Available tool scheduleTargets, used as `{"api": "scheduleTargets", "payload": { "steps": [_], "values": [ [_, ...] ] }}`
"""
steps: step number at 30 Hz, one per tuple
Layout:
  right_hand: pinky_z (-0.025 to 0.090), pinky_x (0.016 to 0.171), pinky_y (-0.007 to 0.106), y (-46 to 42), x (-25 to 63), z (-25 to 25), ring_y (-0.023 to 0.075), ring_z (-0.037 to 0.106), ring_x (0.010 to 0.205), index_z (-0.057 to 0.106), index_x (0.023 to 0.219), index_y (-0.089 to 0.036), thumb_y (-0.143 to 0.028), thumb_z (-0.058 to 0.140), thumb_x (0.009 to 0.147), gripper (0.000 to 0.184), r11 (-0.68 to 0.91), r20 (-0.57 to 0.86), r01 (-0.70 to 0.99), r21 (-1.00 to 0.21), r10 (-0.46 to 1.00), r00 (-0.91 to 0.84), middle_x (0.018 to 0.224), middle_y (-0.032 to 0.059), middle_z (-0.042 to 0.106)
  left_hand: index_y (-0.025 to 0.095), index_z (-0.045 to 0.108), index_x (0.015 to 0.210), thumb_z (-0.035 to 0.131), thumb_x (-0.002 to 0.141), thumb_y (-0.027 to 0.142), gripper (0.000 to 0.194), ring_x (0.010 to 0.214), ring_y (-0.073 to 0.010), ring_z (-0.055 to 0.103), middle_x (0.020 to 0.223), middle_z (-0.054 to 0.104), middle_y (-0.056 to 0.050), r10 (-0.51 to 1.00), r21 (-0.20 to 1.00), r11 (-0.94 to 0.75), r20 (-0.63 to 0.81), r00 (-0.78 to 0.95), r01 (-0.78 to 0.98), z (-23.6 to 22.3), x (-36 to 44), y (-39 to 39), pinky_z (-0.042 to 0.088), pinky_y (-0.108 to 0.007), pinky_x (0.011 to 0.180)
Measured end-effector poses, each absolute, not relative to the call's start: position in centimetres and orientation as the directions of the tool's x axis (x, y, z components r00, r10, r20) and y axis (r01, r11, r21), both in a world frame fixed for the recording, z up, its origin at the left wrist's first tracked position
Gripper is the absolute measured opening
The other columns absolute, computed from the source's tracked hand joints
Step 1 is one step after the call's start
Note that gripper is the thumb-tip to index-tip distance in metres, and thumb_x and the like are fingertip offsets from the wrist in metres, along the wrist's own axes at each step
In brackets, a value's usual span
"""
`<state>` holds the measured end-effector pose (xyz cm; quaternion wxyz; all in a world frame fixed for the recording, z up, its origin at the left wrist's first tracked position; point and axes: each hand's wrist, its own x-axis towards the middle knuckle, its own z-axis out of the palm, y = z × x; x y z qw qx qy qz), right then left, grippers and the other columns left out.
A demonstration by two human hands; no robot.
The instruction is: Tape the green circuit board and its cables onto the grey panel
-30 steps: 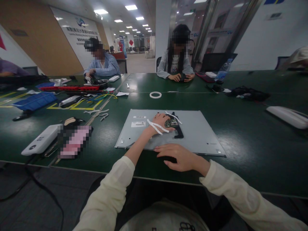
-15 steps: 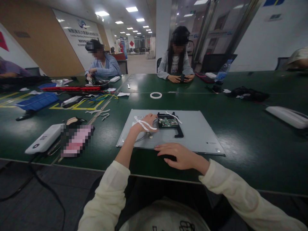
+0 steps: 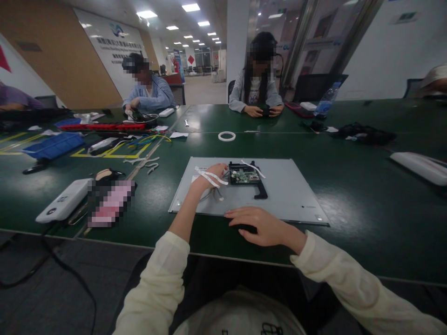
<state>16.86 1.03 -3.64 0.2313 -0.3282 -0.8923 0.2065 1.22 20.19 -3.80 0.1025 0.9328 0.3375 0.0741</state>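
Observation:
A flat grey panel [image 3: 282,197] lies on the green table before me. On it sits a black bracket [image 3: 261,190] with a green circuit board [image 3: 246,177]. My left hand [image 3: 217,172] is at the board's left side, its fingers bent together around a thin grey cable [image 3: 219,193]; the fingertips are partly hidden. White tape strips [image 3: 211,178] cling across the back of that hand and wrist. Another white strip [image 3: 254,169] lies over the bracket. My right hand [image 3: 260,225] rests with fingers stretched out at the panel's near edge; the dark patch under it is unclear.
A white tape roll [image 3: 226,136] lies beyond the panel. To the left are a white power bank [image 3: 64,201], a blurred pink item [image 3: 113,204], tape scraps [image 3: 143,162] and a blue tray [image 3: 54,145]. Two people sit across the table; a bottle [image 3: 326,100] stands at far right.
The loose end of the grey cable has shifted slightly beside my left hand, which has moved only a little. My right hand stays in place. The view has tilted slightly.

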Motion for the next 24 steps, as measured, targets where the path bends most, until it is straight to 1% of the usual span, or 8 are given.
{"api": "scheduleTargets", "payload": {
  "steps": [4,7,10,12,15,17,20,24],
  "values": [
    [0.041,0.1,0.034,0.9,16.7,-3.5,0.0164,0.053,0.115,0.062,0.112,-0.02,-0.019,0.049,0.084,0.031,0.689,0.27,0.506,-0.518,0.693,-0.668,0.123,0.0061,0.059,0.014,0.051,0.111,0.052,0.067,0.005,0.045,0.082,-0.0173,0.059,0.092,0.062,-0.005,0.648,0.249,-0.751,0.1,0.755,0.611,-3.8,1.3,20.2,0.048,-0.027,0.075],
    [0.043,0.099,0.033,1.4,17.4,-2.9,0.0159,0.053,0.114,0.06,0.116,-0.02,-0.021,0.045,0.088,0.032,0.707,0.283,0.554,-0.441,0.695,-0.661,0.123,0.0061,0.059,0.013,0.051,0.114,0.05,0.067,0.003,0.048,0.08,-0.0165,0.059,0.09,0.063,-0.005,0.65,0.272,-0.749,0.128,0.749,0.604,-3.9,1.2,20.2,0.047,-0.026,0.074],
    [0.038,0.103,0.038,2.9,19.5,-2.1,0.0185,0.048,0.121,0.056,0.122,-0.022,-0.025,0.046,0.088,0.035,0.669,0.348,0.663,-0.336,0.742,-0.573,0.129,0.006,0.053,0.014,0.051,0.116,0.048,0.068,0.002,0.049,0.079,-0.0154,0.059,0.09,0.063,-0.004,0.645,0.294,-0.753,0.156,0.748,0.589,-4.1,1.2,20.2,0.047,-0.026,0.076],
    [0.032,0.107,0.043,4.6,21.6,-1.8,0.022,0.039,0.128,0.049,0.13,-0.023,-0.032,0.052,0.085,0.046,0.579,0.38,0.754,-0.311,0.803,-0.459,0.138,0.0069,0.044,0.014,0.051,0.116,0.046,0.069,0.001,0.049,0.079,-0.015,0.059,0.09,0.062,-0.004,0.64,0.298,-0.758,0.17,0.749,0.58,-4.4,1.3,20.4,0.047,-0.026,0.077],
    [0.025,0.109,0.048,7.4,24.5,-2.3,0.0298,0.022,0.136,0.032,0.141,-0.018,-0.048,0.064,0.073,0.082,0.369,0.313,0.858,-0.356,0.913,-0.263,0.149,0.0127,0.023,0.014,0.053,0.114,0.045,0.069,0.0,0.049,0.081,-0.0154,0.059,0.091,0.061,-0.004,0.623,0.291,-0.774,0.199,0.756,0.562,-4.9,1.4,20.7,0.047,-0.027,0.08],
    [0.023,0.109,0.049,8.9,25.7,-3.1,0.0316,0.019,0.137,0.024,0.144,-0.015,-0.054,0.067,0.067,0.096,0.27,0.234,0.865,-0.422,0.955,-0.183,0.149,0.0157,0.019,0.014,0.053,0.113,0.045,0.068,0.0,0.048,0.082,-0.0157,0.059,0.092,0.061,-0.005,0.621,0.289,-0.777,0.205,0.756,0.559,-5.2,1.5,20.9,0.047,-0.028,0.081],
    [0.025,0.109,0.045,10.1,26.4,-4.3,0.0293,0.029,0.133,0.021,0.145,-0.013,-0.054,0.067,0.068,0.099,0.248,0.189,0.821,-0.514,0.966,-0.174,0.146,0.0164,0.027,0.014,0.054,0.113,0.045,0.069,0.0,0.047,0.082,-0.016,0.059,0.093,0.06,-0.005,0.632,0.287,-0.768,0.198,0.749,0.572,-5.3,1.6,21.0,0.047,-0.028,0.081],
    [0.031,0.105,0.045,10.1,26.3,-5.1,0.0288,0.039,0.127,0.024,0.144,-0.017,-0.052,0.066,0.069,0.092,0.265,0.212,0.781,-0.565,0.962,-0.172,0.143,0.0137,0.035,0.015,0.054,0.113,0.046,0.071,0.004,0.045,0.082,-0.0161,0.059,0.095,0.059,-0.005,0.635,0.263,-0.768,0.193,0.748,0.585,-5.1,1.5,20.6,0.048,-0.027,0.081]
  ]
}}
